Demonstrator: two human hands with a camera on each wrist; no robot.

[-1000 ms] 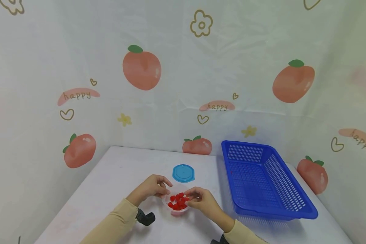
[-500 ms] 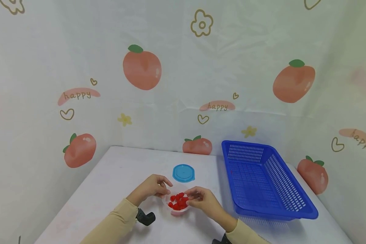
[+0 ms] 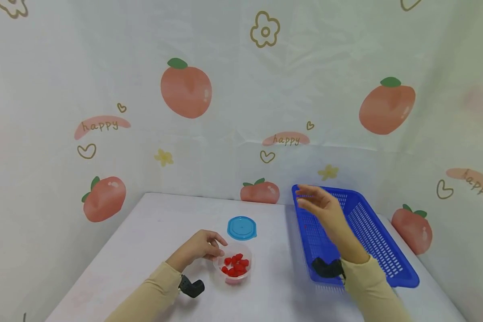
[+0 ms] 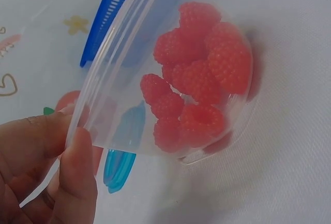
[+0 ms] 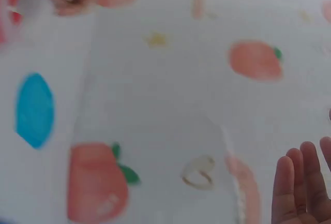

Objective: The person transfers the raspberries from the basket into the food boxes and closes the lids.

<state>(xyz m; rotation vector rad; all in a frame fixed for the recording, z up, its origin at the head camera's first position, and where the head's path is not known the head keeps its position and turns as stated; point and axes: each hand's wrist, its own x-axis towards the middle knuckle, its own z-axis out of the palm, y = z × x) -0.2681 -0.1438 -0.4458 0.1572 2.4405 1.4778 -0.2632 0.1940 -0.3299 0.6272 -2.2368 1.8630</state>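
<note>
Raspberries point(image 4: 199, 81) lie in a clear plastic tub point(image 4: 116, 84) standing on the white table. At the tub's left side my left hand point(image 3: 199, 248) pinches the rim between thumb and fingers, seen closely in the left wrist view. My right hand point(image 3: 324, 210) is raised in front of the blue basket point(image 3: 380, 241), its fingers extended and holding nothing. In the right wrist view, the fingers point(image 5: 310, 188) are straight, with bare air about them. Behind the tub lies a blue lid point(image 3: 242, 228).
The white table point(image 3: 153, 219) runs back to a hanging cloth point(image 3: 225, 112) printed with peaches. The slotted basket fills the table's right side. Black wrist cameras are strapped to both arms.
My right hand has left the tub and swung up and to the right, over the basket. The left hand, tub and lid have stayed in place.
</note>
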